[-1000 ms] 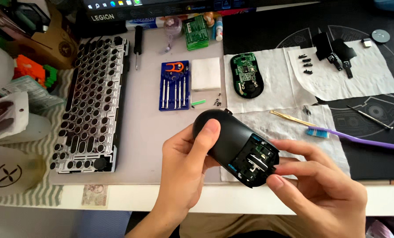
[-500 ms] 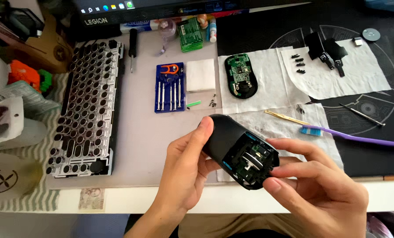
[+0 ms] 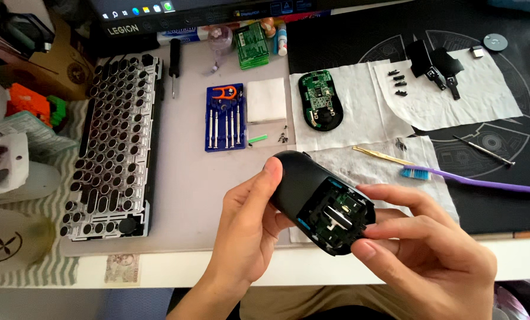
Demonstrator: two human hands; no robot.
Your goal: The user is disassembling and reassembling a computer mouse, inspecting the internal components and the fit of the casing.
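Left hand (image 3: pixel 250 228): you are cradling the black mouse shell (image 3: pixel 312 192) from nine o'clock, thumb pressed along its upper edge. Right hand (image 3: pixel 425 243): fingers are curling around the shell's open front end, thumb pinching beneath at five o'clock. Shell is sitting mid-air over the desk's near edge, buttons stripped, inner frame showing. Green circuit board (image 3: pixel 321 101) is lying removed on white tissue (image 3: pixel 360 101) at twelve o'clock; small black parts (image 3: pixel 437 68) and screws (image 3: pixel 398 83) are resting at one o'clock. Purple toothbrush (image 3: pixel 466 178) is lying at three o'clock, blue screwdriver set (image 3: pixel 224 117) at eleven, keyless keyboard frame (image 3: pixel 114 142) at nine. Judgement: disassembly looks done; reassembly is remaining.
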